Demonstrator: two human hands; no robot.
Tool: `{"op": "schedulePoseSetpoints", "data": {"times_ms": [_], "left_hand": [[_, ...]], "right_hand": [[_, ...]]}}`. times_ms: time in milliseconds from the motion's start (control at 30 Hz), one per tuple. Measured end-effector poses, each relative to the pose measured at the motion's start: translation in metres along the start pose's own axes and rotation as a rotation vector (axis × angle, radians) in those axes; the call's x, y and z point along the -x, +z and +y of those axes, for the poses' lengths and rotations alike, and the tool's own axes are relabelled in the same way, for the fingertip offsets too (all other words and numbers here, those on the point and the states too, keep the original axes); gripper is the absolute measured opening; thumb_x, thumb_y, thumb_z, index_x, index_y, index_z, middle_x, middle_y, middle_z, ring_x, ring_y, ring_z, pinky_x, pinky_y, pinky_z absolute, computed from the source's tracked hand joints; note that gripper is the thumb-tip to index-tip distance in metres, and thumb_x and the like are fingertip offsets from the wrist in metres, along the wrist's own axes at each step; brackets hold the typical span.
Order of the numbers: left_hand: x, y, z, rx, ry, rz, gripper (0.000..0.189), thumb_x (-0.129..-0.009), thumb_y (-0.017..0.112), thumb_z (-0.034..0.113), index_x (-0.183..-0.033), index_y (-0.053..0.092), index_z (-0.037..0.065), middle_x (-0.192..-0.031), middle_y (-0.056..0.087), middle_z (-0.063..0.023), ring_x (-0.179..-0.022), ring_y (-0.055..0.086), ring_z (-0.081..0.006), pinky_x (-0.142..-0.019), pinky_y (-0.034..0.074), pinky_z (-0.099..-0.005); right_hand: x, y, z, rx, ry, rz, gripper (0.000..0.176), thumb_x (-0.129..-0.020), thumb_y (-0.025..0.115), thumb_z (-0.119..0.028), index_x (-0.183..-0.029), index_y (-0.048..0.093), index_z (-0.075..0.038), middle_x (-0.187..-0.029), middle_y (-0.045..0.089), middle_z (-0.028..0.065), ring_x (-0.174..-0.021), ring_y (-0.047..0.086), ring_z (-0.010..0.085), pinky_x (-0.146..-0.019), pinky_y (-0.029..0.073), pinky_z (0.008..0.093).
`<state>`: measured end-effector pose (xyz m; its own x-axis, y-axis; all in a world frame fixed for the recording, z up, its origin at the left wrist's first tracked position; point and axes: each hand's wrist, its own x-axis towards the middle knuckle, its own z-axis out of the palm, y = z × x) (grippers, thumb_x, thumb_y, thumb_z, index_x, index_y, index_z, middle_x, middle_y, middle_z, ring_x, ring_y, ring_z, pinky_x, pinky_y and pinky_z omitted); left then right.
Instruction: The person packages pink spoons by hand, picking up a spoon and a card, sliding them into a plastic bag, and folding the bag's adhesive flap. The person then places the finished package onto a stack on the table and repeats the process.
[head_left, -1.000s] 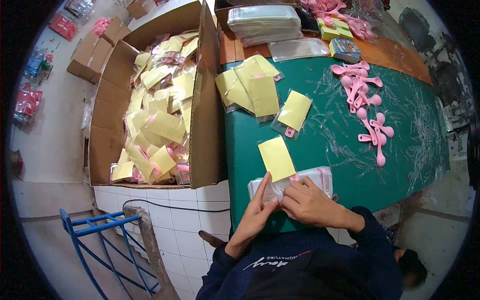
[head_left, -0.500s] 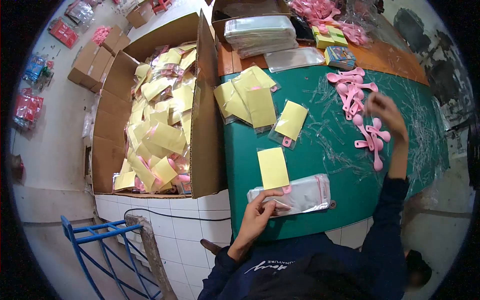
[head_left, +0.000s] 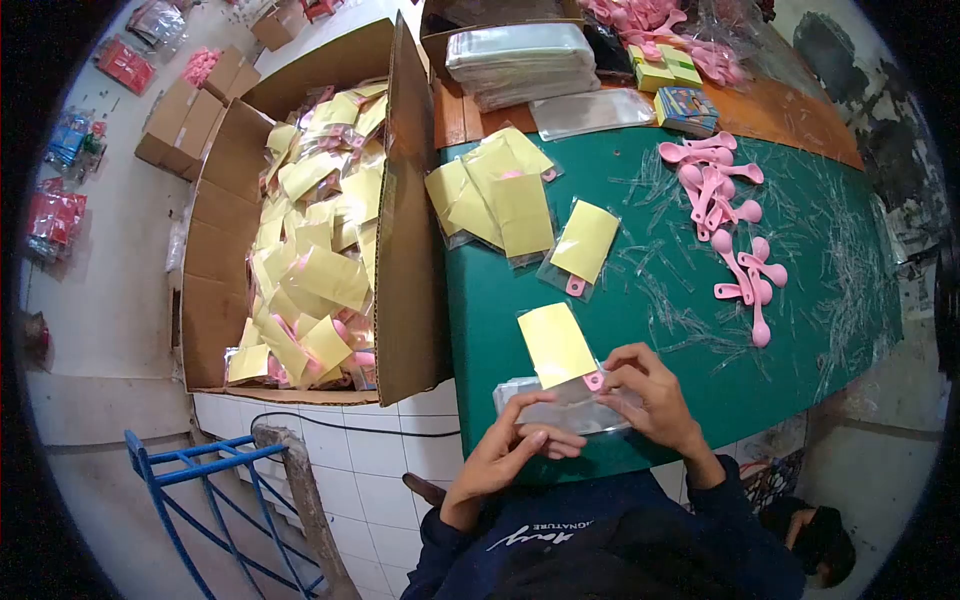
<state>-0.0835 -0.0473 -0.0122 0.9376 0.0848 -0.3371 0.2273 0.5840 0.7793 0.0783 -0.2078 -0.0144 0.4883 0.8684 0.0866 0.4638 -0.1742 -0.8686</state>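
A clear plastic bag with a yellow card (head_left: 557, 345) inside lies at the table's front edge, tilted. The pink handle end of a spoon (head_left: 594, 381) shows at its lower right corner. My right hand (head_left: 650, 395) pinches the bag's lower end beside that handle, thumb and fingers close together. On the lower left, my left hand (head_left: 520, 440) has its fingers stretched out and apart, the index finger along the bag's lower edge. A stack of clear bags (head_left: 515, 392) lies beneath, partly covered by both hands.
Filled bags (head_left: 520, 215) lie on the green table (head_left: 640, 300); another filled bag (head_left: 585, 245) is nearer. Loose pink spoons (head_left: 722, 240) and clear plastic strips (head_left: 820, 250) are on the right. A carton (head_left: 415, 250) of filled bags stands left. More bags (head_left: 520, 60) are stacked behind.
My right hand has come from the pink spoons down to the bag and pinches its lower end. The bag has turned slightly, and my left fingers have spread.
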Motion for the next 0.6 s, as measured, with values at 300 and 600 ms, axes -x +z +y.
{"op": "schedulePoseSetpoints", "data": {"times_ms": [300, 600], "left_hand": [[-0.009, 0.015, -0.023, -0.729, 0.202, 0.357, 0.018, -0.082, 0.064, 0.005, -0.096, 0.054, -0.001, -0.088, 0.061, -0.01, -0.083, 0.064, -0.0182, -0.073, 0.053, -0.0283], [-0.018, 0.016, -0.029, -0.542, 0.2, 0.508, 0.016, -0.08, 0.067, 0.005, -0.091, 0.057, -0.001, -0.087, 0.06, -0.0066, -0.075, 0.062, -0.0129, -0.068, 0.052, -0.0247]], "right_hand": [[0.002, -0.007, 0.008, -0.287, 0.265, -0.065, 0.013, -0.081, 0.064, -0.012, -0.087, 0.06, -0.001, -0.094, 0.056, 0.0086, -0.08, 0.059, 0.0144, -0.068, 0.048, 0.0261], [-0.005, 0.008, 0.009, -0.573, 0.512, 0.041, 0.012, -0.085, 0.06, -0.006, -0.088, 0.053, 0.003, -0.076, 0.063, 0.0095, -0.069, 0.064, 0.0124, -0.059, 0.052, 0.0234]]}}
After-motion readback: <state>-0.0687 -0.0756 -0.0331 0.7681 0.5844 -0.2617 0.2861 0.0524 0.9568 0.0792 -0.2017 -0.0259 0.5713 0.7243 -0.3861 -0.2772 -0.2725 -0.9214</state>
